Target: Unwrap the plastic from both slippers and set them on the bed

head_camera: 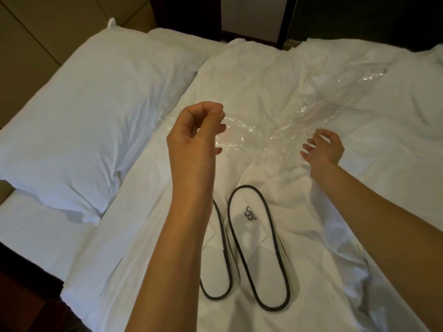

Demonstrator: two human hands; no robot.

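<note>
Two flat white slippers with dark trim lie side by side on the white bed cover [275, 97]. The right slipper [259, 255] shows a dark logo near its toe. My left forearm hides part of the left slipper [215, 271]. Neither slipper has plastic on it. My left hand [194, 133] is raised above the bed, with thumb and fingers pinched on a clear plastic wrapper [242, 137]. Another clear plastic sheet [335, 97] stretches away to the far right over the cover. My right hand [323, 147] hovers with fingers spread next to that sheet's near end.
A large white pillow [79, 130] lies on the left side of the bed. Dark wooden furniture [282, 17] stands behind the head of the bed. The bed's left edge drops to a dark floor [21, 295] at the lower left.
</note>
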